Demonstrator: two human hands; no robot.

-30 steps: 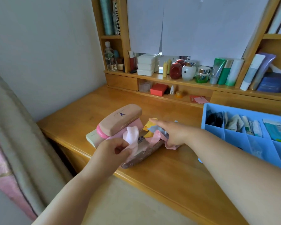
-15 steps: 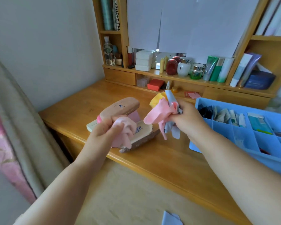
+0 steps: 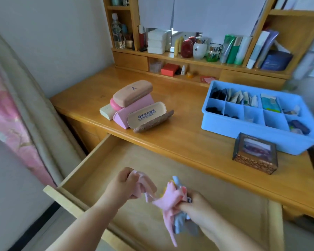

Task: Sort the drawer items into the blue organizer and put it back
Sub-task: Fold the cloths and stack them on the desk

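Person, head-camera view; two forearms and two hands visible.

Left hand (image 3: 127,185): bare, no glove, no ring or bracelet to be seen.

Right hand (image 3: 196,205): bare, no glove, no ring to be seen.

Left forearm (image 3: 83,221): bare along all of its visible length; no sleeve, cuff, watch or band.

Right forearm (image 3: 230,234): bare along all of its visible length; no sleeve, cuff, watch or band.

Fingernails: too blurred to tell.

Clothing: none in frame.
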